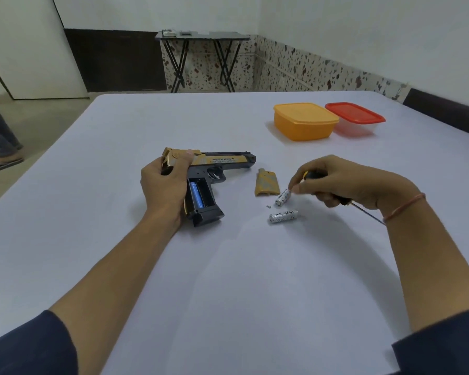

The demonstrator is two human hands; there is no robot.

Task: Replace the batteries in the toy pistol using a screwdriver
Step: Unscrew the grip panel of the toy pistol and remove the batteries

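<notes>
1. Head view: the left hand (pixel 164 185) is gripping the pistol (pixel 222 161) at its rear, on the table (pixel 228 266). The bay (pixel 205 194) is lying open, one slot bare.
2. The right hand (pixel 344 185) is clutching the screwdriver (pixel 368 212), its fingertips (pixel 295 188) touching a battery (pixel 282 199) right of the cover (pixel 266 184).
3. Judgement: the right hand is nearer. The battery's long axis is slanting across the bay's, so it needs turning as it travels left.

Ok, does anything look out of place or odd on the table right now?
One thing: the tiny screw lies loose beside the white batteries, easy to knock away. The toy pistol holds one blue battery; its second slot is empty.
</notes>
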